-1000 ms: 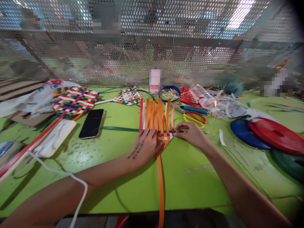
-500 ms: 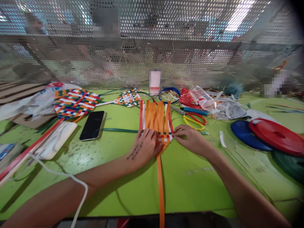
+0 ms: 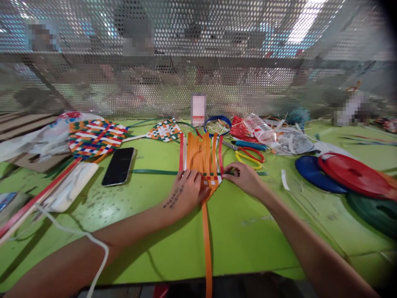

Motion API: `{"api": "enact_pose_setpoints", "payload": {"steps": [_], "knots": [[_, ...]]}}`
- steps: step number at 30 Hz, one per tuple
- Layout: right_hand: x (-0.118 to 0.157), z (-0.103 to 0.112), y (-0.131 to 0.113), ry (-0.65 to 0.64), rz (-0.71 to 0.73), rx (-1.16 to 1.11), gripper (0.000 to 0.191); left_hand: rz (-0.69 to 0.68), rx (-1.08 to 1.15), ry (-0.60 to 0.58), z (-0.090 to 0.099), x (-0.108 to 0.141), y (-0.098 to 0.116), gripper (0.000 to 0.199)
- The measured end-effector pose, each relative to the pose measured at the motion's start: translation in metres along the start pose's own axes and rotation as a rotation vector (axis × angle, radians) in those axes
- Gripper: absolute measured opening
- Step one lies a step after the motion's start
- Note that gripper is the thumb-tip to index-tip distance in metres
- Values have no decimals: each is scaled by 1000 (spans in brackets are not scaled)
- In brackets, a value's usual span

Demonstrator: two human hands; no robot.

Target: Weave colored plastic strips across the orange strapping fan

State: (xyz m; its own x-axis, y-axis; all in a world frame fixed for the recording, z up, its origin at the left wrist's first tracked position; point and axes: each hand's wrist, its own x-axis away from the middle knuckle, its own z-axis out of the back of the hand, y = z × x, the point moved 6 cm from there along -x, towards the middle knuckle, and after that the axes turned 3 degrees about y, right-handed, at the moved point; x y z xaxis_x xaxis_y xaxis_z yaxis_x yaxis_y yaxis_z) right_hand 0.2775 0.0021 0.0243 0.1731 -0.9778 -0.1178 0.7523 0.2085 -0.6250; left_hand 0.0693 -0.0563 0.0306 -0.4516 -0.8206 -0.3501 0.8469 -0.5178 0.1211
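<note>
A partly woven piece [image 3: 212,181] of orange, red and white strips lies in front of me, its upper strips standing loose and one long orange strip [image 3: 206,244] running down to the table's front edge. My left hand [image 3: 187,192] lies on its left side, fingers spread flat over the weave. At the right edge, my right hand [image 3: 238,176] has thumb and forefinger closed on the edge by the green strip. That green strip [image 3: 155,171] crosses the piece sideways and sticks out beyond both hands.
Left of the piece lie a black phone [image 3: 118,166], a multicolour woven fan [image 3: 96,138] and a white cable [image 3: 74,229]. To the right are scissors [image 3: 248,151], plastic scraps [image 3: 263,132] and blue, red [image 3: 356,174] and green rolls. A perforated metal screen [image 3: 173,62] stands behind.
The whole view has shifted slightly, with things sitting a little further left. My right hand's fingers have curled in more at the edge; my left hand stays on the weave.
</note>
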Motion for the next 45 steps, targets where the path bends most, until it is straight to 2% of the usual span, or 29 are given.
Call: {"api": "enact_pose_setpoints", "payload": {"steps": [10, 20, 45], "knots": [[-3, -4, 13, 50, 39, 4, 25, -1, -6, 4, 0, 1, 0, 41], [-2, -2, 6, 74, 46, -58, 21, -5, -12, -8, 1, 1, 1, 41], [-2, -1, 3, 74, 73, -2, 26, 1, 1, -5, 2, 0, 2, 40]]}}
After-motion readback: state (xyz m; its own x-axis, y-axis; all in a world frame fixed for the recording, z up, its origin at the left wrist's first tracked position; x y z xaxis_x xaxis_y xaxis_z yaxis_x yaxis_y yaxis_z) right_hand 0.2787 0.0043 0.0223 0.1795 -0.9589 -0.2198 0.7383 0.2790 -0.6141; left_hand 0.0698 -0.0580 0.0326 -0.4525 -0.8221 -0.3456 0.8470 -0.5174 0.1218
